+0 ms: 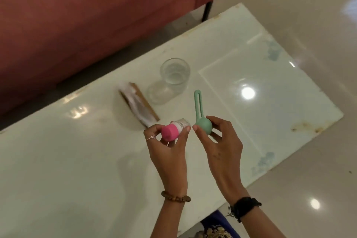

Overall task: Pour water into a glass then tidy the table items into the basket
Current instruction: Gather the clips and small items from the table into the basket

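Head view: left hand [168, 147] pinching pink-capped bottle [172, 130], right hand [218, 141] gripping green loop-handled tool [202, 121] by its bulb, both lifted above table [77, 160], probably for binning (basket unseen). Glass [174, 73] holding water, beside brown packet [138, 105].

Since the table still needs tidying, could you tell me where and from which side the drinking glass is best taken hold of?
Grip the glass around its side wall, about mid-height, coming from the near right, where the table is bare. It stands upright with water in it, so a level sideways grip probably avoids spills. The flat packet lies to its left.
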Demonstrator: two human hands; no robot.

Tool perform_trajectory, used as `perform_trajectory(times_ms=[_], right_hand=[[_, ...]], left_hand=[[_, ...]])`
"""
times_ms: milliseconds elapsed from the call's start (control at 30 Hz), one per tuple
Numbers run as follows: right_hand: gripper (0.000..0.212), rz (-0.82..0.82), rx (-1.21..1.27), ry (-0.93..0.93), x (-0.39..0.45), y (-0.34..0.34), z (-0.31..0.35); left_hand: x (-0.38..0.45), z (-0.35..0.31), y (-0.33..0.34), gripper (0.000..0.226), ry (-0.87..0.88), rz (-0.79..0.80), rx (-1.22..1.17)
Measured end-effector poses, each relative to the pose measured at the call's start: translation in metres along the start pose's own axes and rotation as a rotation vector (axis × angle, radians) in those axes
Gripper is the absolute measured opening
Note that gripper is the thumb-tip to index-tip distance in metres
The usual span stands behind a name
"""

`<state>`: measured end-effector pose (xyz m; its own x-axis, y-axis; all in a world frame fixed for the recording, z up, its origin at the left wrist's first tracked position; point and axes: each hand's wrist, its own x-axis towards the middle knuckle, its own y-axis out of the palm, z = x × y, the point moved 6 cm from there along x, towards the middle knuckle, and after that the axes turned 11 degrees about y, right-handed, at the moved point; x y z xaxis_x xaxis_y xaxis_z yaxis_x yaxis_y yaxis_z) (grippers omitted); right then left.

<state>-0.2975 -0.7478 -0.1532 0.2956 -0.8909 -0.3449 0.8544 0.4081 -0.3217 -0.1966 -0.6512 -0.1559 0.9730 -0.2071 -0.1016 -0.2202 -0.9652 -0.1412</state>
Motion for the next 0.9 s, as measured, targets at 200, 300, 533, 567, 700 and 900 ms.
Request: perform_trajectory(times_ms=[200,300,533,567,700,900], right_hand=[[0.027,0.275,-0.061,0.006,-0.104,0.130,0.020],[0.033,0.433,-0.106,-0.019,-0.170,0.209,0.026],[0.023,0.854,-0.196,-0.106,-0.341,0.383,0.036],[0.021,0.913,-0.211,-0.137,-0.365,0.408,0.039],[0.018,1.039,-0.276,-0.266,-0.435,0.488,0.048],[0.016,1.054,-0.482,-0.355,-0.475,0.580,0.051]], left_hand=[[0.026,-0.003,-0.193,0.048,0.060,-0.274,0.006],[0.033,0.005,-0.305,0.049,0.091,-0.401,0.065],[0.031,0.016,-0.536,0.047,0.123,-0.655,0.390],[0.031,0.018,-0.566,0.047,0.150,-0.697,0.414],[0.040,0.035,-0.658,0.045,0.152,-0.812,0.469],[0.086,0.070,-0.722,0.025,0.045,-0.667,0.609]])
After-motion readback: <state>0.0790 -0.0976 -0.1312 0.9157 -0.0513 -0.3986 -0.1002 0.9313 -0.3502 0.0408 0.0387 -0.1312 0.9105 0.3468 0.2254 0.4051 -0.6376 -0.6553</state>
